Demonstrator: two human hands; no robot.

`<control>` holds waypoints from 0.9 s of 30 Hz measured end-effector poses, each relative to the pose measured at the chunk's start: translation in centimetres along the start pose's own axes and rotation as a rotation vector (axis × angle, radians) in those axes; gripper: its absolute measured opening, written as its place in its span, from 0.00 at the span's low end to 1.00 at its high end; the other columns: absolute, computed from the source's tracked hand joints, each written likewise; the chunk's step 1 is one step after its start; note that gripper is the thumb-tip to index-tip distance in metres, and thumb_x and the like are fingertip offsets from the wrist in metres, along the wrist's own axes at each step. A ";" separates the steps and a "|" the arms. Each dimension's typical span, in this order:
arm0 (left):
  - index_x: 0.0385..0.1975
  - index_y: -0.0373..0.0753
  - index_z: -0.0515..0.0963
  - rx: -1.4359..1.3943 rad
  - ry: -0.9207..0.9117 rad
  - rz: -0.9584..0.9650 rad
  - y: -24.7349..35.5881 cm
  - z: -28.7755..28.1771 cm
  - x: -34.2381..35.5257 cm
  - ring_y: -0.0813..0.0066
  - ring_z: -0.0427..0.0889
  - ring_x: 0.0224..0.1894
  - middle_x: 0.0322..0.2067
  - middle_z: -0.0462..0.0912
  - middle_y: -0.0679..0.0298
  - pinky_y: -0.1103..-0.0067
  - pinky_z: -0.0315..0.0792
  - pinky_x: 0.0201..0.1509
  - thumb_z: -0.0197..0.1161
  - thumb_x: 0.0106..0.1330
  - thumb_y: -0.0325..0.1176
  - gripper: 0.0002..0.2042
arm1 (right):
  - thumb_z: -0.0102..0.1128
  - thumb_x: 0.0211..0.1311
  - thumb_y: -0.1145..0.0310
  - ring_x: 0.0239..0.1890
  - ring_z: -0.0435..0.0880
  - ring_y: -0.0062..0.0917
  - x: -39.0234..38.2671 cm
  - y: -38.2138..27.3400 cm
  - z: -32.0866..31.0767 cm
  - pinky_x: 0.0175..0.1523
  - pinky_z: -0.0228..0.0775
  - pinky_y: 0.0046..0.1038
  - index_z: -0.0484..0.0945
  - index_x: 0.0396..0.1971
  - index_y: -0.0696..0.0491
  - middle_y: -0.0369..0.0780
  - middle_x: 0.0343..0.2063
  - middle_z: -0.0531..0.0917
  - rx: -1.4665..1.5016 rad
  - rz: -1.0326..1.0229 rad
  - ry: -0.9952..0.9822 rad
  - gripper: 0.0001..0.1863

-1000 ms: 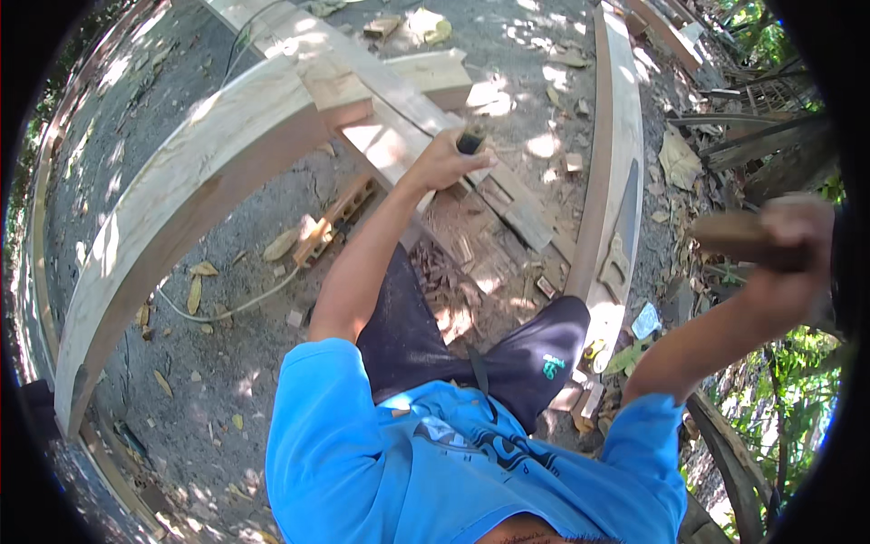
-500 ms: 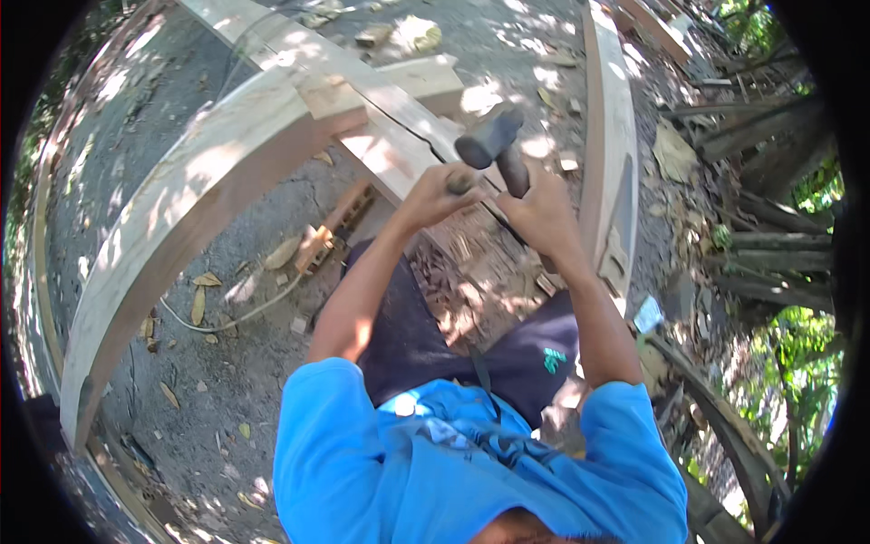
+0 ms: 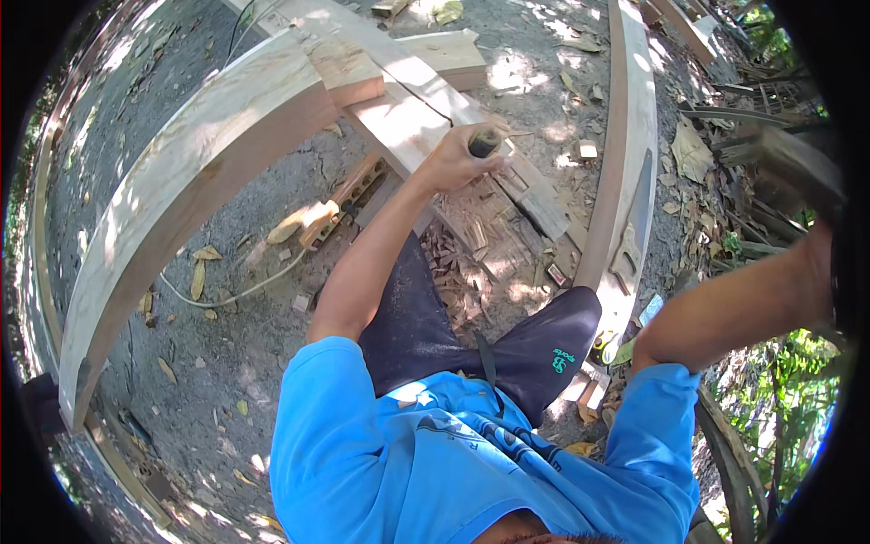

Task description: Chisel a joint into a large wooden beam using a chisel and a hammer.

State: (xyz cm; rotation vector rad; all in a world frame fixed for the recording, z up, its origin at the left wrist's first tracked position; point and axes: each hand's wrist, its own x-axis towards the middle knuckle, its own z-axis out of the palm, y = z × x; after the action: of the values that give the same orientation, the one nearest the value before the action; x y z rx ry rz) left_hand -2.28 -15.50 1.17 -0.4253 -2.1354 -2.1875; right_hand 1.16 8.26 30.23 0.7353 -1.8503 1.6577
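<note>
Left hand (image 3: 458, 159) fisted around chisel (image 3: 485, 142), dark handle end poking out above fingers; long axis steep, blade end hidden below hand against wood plank (image 3: 408, 118). Right hand beyond frame edge; grip unknown.

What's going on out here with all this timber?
A person in a blue shirt is working on wood outdoors. The left hand grips a dark-handled tool, apparently a chisel, set against a pale wooden beam where a recess has been cut. Wood chips lie on the ground below it. The right arm is raised out to the side, with the hand at the picture's edge and mostly out of sight. A larger beam lies to the left, and a long plank with a handsaw resting on it lies to the right.
</note>
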 end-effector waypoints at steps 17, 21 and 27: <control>0.27 0.39 0.72 0.392 0.004 0.377 1.8 2.4 -8.7 0.64 0.81 0.45 0.40 0.83 0.59 0.72 0.73 0.52 0.72 0.54 0.29 0.12 | 0.62 0.55 0.65 0.21 0.79 0.26 -24.3 12.4 -8.4 0.28 0.70 0.29 0.74 0.31 0.61 0.40 0.20 0.78 -0.216 1.269 -0.336 0.14; 0.28 0.40 0.73 -0.028 0.195 -0.132 2.7 1.4 -4.0 0.84 0.76 0.35 0.39 0.81 0.67 0.82 0.73 0.37 0.71 0.59 0.30 0.10 | 0.61 0.56 0.66 0.18 0.76 0.25 -26.6 14.5 -7.3 0.25 0.69 0.30 0.72 0.28 0.61 0.39 0.16 0.74 -0.235 1.022 -0.334 0.13; 0.28 0.40 0.75 0.233 0.159 -0.044 6.7 4.2 -1.6 0.88 0.68 0.28 0.25 0.72 0.77 0.84 0.64 0.31 0.70 0.58 0.27 0.08 | 0.67 0.56 0.59 0.29 0.81 0.50 -25.6 19.1 -4.8 0.38 0.73 0.45 0.73 0.35 0.61 0.52 0.25 0.80 -0.683 0.421 -0.486 0.20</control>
State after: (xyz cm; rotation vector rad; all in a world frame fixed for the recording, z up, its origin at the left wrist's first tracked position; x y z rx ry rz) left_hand 1.44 -11.84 7.31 -0.1848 -2.2922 -1.8891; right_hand 5.76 15.85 -0.80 0.4843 -2.8531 0.9586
